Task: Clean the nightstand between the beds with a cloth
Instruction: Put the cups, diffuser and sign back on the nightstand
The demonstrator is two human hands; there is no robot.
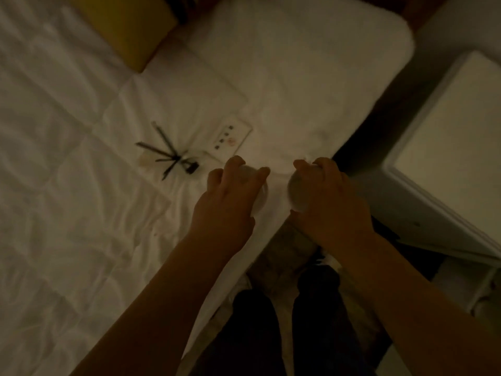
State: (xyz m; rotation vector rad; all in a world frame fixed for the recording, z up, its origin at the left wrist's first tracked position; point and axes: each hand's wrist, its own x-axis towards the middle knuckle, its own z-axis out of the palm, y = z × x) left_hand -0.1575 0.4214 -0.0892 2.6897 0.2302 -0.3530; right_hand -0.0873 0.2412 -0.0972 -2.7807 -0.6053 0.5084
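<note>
Both hands over bed [81,185] edge, each holding a pale round object. Left hand [230,196] fingers curled over a white cup-like thing [261,188]; right hand [328,196] wraps a whitish ball [296,194], maybe the bunched cloth, too dim to tell. Risk: soft wrinkled duvet, anything set down near the edge could tip or roll to the floor [287,248] below the hands. Pens [165,151], a card [230,139] and a small dark item [191,169] lie beyond left hand. White nightstand [447,147] right of right hand, untouched. Room dark, frame blurry.
</note>
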